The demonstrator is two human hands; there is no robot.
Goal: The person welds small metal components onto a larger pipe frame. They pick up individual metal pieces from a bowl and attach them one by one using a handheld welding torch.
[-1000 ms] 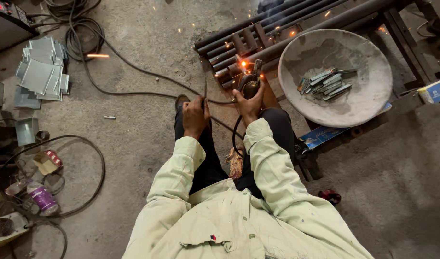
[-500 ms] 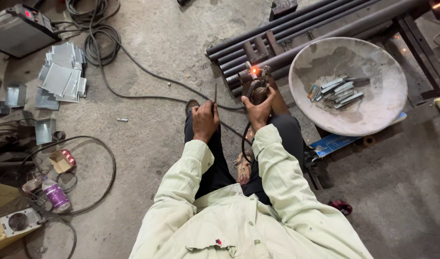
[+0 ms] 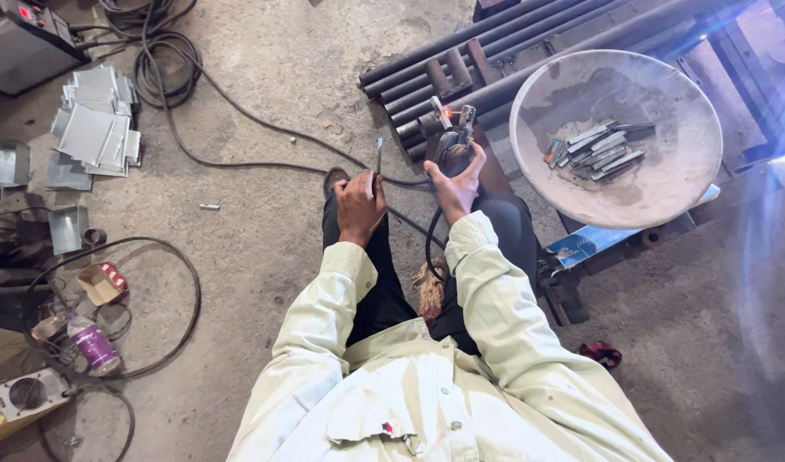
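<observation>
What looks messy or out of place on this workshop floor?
Black cables sprawl in loose loops across the concrete, some coiled beside a stack of metal plates. A purple bottle lies on its side among wires at lower left.

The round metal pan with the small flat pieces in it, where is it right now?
In the head view the round metal pan sits upper right, beside the dark steel pipes and just right of the right hand.

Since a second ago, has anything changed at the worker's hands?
Barely. The glow at the tip of the electrode holder has shrunk from bright sparks to a small orange dot on the steel bars. The right hand still grips the holder and the left hand still holds its thin rod. The metal bowl is unmoved.
</observation>
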